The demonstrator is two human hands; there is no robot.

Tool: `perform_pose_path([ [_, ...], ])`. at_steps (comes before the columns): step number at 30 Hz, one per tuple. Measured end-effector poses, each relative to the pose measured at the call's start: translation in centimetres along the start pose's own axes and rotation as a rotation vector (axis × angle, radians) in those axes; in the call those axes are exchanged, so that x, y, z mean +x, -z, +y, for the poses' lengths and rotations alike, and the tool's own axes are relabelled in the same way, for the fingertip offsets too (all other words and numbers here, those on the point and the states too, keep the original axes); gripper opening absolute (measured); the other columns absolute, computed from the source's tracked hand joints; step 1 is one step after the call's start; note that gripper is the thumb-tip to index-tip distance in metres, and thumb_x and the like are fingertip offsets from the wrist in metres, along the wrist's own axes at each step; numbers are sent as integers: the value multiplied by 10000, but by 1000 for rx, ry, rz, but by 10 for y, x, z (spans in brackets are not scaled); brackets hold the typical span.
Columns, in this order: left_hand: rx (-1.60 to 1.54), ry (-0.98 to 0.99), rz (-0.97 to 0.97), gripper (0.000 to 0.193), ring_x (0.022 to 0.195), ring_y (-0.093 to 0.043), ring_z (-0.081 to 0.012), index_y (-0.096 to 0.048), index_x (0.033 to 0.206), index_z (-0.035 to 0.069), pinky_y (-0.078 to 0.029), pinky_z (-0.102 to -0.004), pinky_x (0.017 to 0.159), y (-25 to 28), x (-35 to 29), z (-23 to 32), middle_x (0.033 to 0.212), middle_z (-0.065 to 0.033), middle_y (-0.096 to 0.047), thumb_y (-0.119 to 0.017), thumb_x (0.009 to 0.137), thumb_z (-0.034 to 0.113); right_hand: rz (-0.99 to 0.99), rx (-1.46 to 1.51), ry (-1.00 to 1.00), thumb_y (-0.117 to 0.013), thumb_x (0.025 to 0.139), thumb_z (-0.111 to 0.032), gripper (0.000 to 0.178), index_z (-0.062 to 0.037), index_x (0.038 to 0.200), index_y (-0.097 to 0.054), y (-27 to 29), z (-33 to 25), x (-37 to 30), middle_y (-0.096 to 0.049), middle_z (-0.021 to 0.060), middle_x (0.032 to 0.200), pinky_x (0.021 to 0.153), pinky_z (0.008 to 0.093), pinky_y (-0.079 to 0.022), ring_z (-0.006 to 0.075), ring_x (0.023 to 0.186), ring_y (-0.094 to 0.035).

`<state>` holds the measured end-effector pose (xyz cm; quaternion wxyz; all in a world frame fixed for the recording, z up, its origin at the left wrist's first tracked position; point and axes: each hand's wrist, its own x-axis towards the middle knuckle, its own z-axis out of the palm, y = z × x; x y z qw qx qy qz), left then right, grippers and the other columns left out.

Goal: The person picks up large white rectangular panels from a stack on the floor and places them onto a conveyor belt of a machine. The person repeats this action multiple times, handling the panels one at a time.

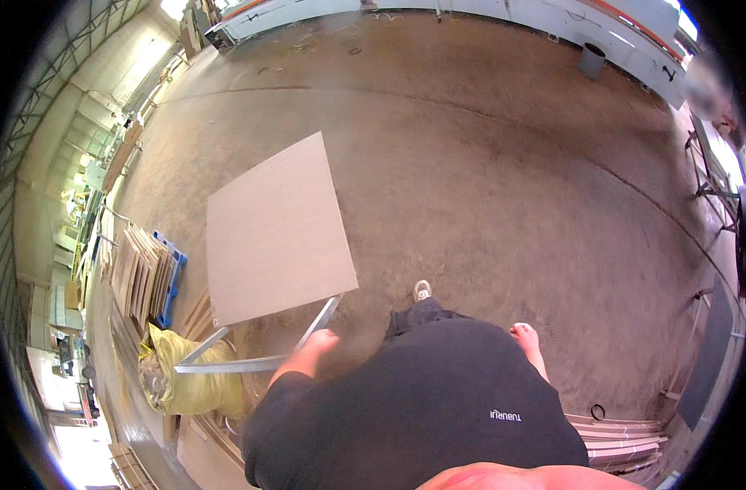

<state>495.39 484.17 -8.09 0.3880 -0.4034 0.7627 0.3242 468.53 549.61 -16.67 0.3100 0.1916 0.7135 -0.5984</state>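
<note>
My left hand (325,340) hangs just right of a metal frame (236,365), its fingers loosely curled and nothing visible in them. I cannot tell whether it touches the frame's bar. A large flat brown board (276,233) lies on this frame, covering most of it, with the near bars sticking out toward me. My right hand (525,333) is low at my right side, away from any object, with the fingers curled in and nothing seen in it. One shoe (423,290) shows on the floor ahead of me.
To the left, several boards (136,273) lean beside a blue pallet (173,278). A stuffed yellow sack (195,371) sits near the frame. Stacked strips (618,441) lie behind on the right. A grey bin (591,61) stands far right, below a blurred person (708,86) near a table.
</note>
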Motion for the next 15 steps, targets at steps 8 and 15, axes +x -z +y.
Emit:
perform_pose_path([
  [8,-1140,-239,-374,277,743,-619,-162,-712,1024,97,-495,-337,648,-175,47,201,826,-33,-655,-589,983,342,-147,-125,-31,-622,951,-224,214,-35,1008,-705,48,76,-25,-721,47,936,781,310,-527,127,845,-647],
  [15,111,-703,-458,368,1130,-611,-171,-710,1166,154,-468,-371,994,-144,155,302,1178,-89,-701,-527,997,425,176,141,-215,-638,939,-279,275,-64,1103,-689,125,19,-55,-720,51,1022,781,356,-543,168,876,-667],
])
